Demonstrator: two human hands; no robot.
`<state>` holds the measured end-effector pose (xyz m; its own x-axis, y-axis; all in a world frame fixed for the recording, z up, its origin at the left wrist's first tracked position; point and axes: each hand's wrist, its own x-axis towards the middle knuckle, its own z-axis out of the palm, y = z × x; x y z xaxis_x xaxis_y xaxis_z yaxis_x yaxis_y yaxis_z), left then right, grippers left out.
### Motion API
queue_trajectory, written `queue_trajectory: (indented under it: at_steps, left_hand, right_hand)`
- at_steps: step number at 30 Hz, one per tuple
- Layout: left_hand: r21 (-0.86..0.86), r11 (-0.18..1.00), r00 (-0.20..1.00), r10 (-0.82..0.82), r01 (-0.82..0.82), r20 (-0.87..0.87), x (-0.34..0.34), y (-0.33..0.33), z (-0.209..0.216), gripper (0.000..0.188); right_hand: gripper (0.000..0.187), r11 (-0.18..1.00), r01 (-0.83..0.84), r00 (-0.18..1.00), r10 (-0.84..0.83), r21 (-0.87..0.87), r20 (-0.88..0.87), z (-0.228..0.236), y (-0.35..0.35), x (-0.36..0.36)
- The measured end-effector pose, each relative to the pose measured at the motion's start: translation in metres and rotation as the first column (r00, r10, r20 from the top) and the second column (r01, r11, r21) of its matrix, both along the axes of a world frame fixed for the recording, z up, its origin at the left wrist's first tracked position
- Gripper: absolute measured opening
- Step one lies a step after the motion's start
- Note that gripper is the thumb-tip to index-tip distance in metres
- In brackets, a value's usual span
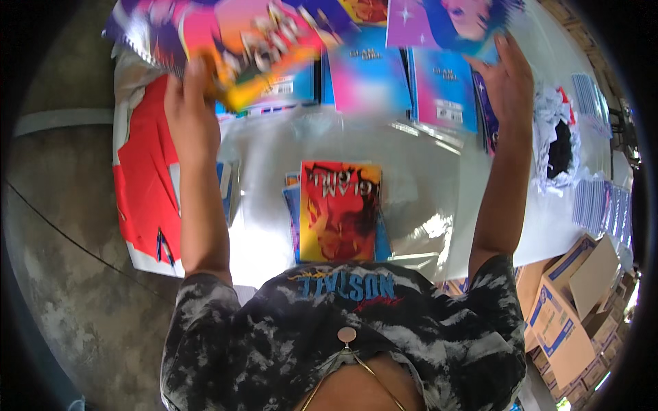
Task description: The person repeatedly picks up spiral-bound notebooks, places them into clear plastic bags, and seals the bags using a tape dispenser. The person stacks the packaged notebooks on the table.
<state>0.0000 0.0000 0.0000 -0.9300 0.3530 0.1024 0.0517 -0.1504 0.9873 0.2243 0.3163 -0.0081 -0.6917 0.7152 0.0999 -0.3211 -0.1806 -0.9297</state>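
My left hand [194,92] grips a spiral notebook [240,34] with a pink, purple and yellow cover, blurred by motion above the table's far left side. At the far right, my right hand [508,82] has its fingers at the lower corner of a purple notebook [428,24] with an illustrated cover, which is cut off by the upper edge. Beneath these lie blue and pink notebooks in rows, one blue-pink notebook [370,75] in the middle and another [444,85] beside it. Close to my body, a red and yellow notebook [340,212] tops a small, uneven stack.
Red material [147,157] covers the table's left edge, with pliers [164,246] on it. Clear plastic sheeting [425,198] lies over the white table. Crumpled white paper or plastic [548,144] and notebook stacks [603,205] are at right. Open cardboard boxes [562,322] stand at lower right.
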Motion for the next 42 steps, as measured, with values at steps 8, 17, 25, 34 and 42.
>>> queue_trajectory:
  at_steps: [8, 17, 25, 34, 42]
  left_hand:
    - [-0.924, 0.282, 0.941, -0.289, 0.259, 0.175, 0.199, -0.142, -0.105, 0.036]
    - [-0.772, 0.635, 0.849, -0.416, 0.016, -0.325, 0.228, -0.114, -0.087, 0.051]
    - [-0.949, 0.314, 0.661, -0.714, 0.006, -0.232, 0.243, -0.098, -0.101, 0.062]
    - [-0.675, 0.724, 0.771, -0.348, -0.14, -0.533, 0.208, -0.099, -0.076, 0.074]
    - [-0.355, 0.935, 0.961, -0.124, 0.03, -0.246, 0.208, -0.09, -0.035, 0.03]
  right_hand:
    - [0.018, 0.935, -0.01, 0.844, 0.197, -0.353, 0.499, -0.07, -0.234, 0.135]
    - [0.044, 0.797, -0.104, 0.644, -0.401, 0.594, 0.651, -0.126, -0.137, 0.138]
    - [0.035, -0.092, -0.295, 0.48, -0.875, 0.951, 0.065, -0.156, 0.109, 0.06]
    - [0.026, 0.493, 0.051, 0.899, -0.401, 0.868, 0.175, 0.023, -0.001, 0.066]
    - [0.064, 0.942, 0.177, 0.976, -0.205, 0.286, 0.073, 0.005, -0.21, 0.109]
